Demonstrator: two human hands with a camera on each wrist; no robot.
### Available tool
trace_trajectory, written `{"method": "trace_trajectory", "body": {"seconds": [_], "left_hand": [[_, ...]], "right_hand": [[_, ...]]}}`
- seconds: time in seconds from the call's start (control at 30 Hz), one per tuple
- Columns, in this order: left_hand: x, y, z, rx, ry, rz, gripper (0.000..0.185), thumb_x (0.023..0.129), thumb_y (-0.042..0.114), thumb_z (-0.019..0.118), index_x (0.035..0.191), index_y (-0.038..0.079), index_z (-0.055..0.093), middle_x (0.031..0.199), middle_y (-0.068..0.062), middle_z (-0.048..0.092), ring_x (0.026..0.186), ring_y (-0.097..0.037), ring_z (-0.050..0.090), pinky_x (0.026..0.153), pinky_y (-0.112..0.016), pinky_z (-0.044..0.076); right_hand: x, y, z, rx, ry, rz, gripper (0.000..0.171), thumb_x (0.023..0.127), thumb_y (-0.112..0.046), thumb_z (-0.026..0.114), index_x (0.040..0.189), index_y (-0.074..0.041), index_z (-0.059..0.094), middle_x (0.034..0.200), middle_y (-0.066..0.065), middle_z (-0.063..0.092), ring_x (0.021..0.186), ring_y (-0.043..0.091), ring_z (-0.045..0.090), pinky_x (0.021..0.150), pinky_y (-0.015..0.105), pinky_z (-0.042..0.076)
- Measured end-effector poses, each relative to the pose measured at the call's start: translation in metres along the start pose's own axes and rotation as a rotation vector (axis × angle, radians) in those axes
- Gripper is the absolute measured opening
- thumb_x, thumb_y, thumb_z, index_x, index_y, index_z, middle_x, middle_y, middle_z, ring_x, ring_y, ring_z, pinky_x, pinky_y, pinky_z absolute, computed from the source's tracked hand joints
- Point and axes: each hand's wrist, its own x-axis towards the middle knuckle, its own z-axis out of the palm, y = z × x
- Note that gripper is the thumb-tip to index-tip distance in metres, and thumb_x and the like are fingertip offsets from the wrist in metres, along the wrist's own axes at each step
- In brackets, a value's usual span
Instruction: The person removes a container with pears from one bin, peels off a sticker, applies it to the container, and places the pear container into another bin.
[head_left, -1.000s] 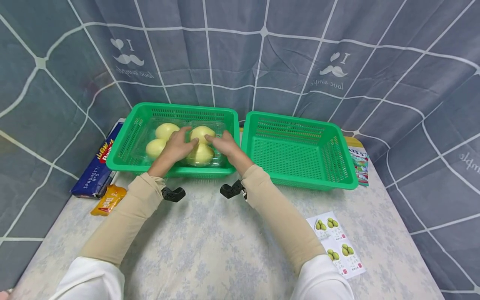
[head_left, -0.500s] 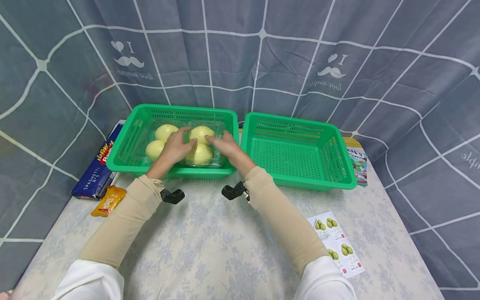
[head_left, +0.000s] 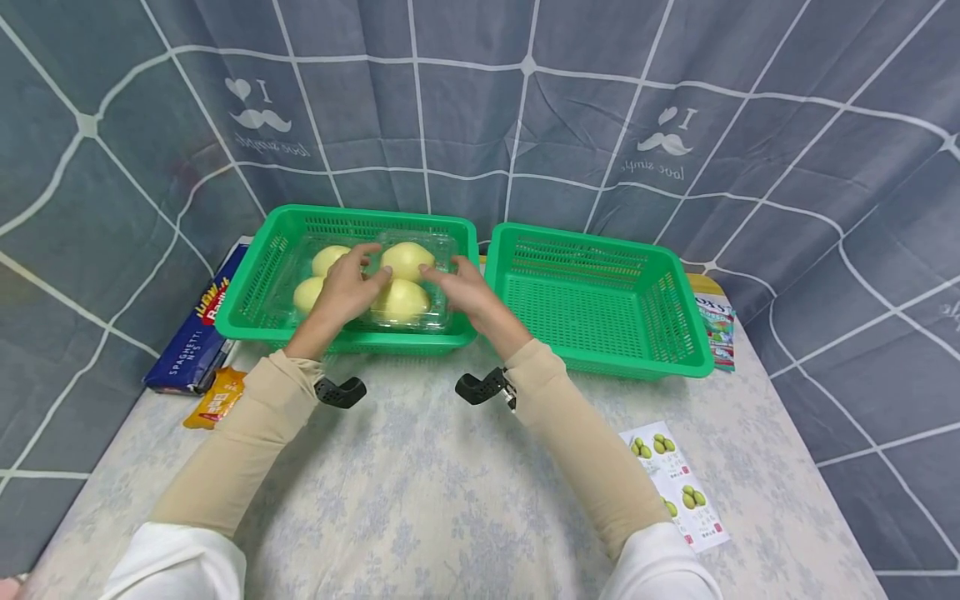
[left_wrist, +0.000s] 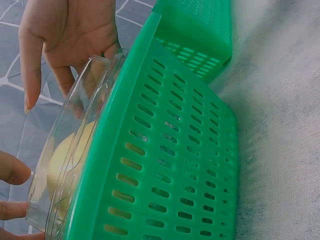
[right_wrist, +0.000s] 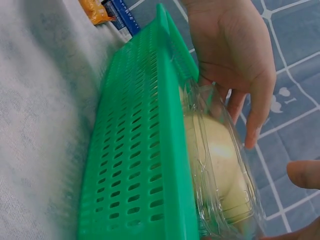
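Note:
A clear plastic clamshell box (head_left: 408, 302) with several yellow fruits sits in the left green basket (head_left: 247, 292), its near edge raised to the basket's rim. My left hand (head_left: 347, 285) grips the box at its middle, fingers over the lid. My right hand (head_left: 463, 290) holds its right end. In the left wrist view the box (left_wrist: 70, 155) rises over the basket wall (left_wrist: 165, 150), with the right hand (left_wrist: 65, 40) behind it. The right wrist view has the box (right_wrist: 220, 165) above the basket wall (right_wrist: 140, 160), the left hand (right_wrist: 235, 55) on its far side.
An empty green basket (head_left: 678, 333) stands right beside the first. A blue spaghetti box (head_left: 197, 329) and an orange packet (head_left: 213, 398) lie at the left. A sticker sheet (head_left: 671, 487) lies front right, a colourful packet (head_left: 720, 337) behind the right basket. A grey curtain backs the table.
The clamshell box has come up a little in the left basket and tipped, with both hands rising with it. The right hand has shifted slightly right.

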Motion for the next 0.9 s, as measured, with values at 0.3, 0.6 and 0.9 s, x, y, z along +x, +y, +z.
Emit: {"method": "trace_trajectory", "body": {"seconds": [0.3,0.6,0.9], "left_hand": [[-0.005,0.003,-0.002,-0.017,0.012,0.014,0.057,0.104,0.025,0.051,0.155,0.006,0.036,0.151,-0.031,0.041,0.128,-0.046,0.051,0.1,-0.06,0.047],[-0.014,0.01,-0.004,-0.038,0.004,0.007,0.056,0.104,0.026,0.051,0.156,0.009,0.036,0.152,-0.029,0.04,0.13,-0.045,0.05,0.098,-0.059,0.049],[-0.02,0.014,-0.006,-0.047,0.004,0.017,0.056,0.104,0.027,0.052,0.156,0.01,0.036,0.154,-0.028,0.04,0.132,-0.046,0.05,0.098,-0.059,0.05]], "right_hand": [[-0.007,-0.002,-0.003,0.016,-0.008,-0.014,0.084,0.1,-0.039,0.059,0.162,-0.007,0.012,0.165,0.017,0.023,0.15,0.031,0.033,0.114,0.046,0.046],[-0.015,-0.003,-0.007,0.022,-0.016,-0.03,0.081,0.101,-0.038,0.059,0.162,-0.009,0.014,0.165,0.016,0.022,0.15,0.031,0.033,0.113,0.045,0.047],[-0.026,-0.004,-0.011,0.046,-0.027,-0.055,0.082,0.101,-0.036,0.06,0.162,-0.009,0.013,0.164,0.016,0.025,0.15,0.031,0.033,0.114,0.046,0.045]]}}
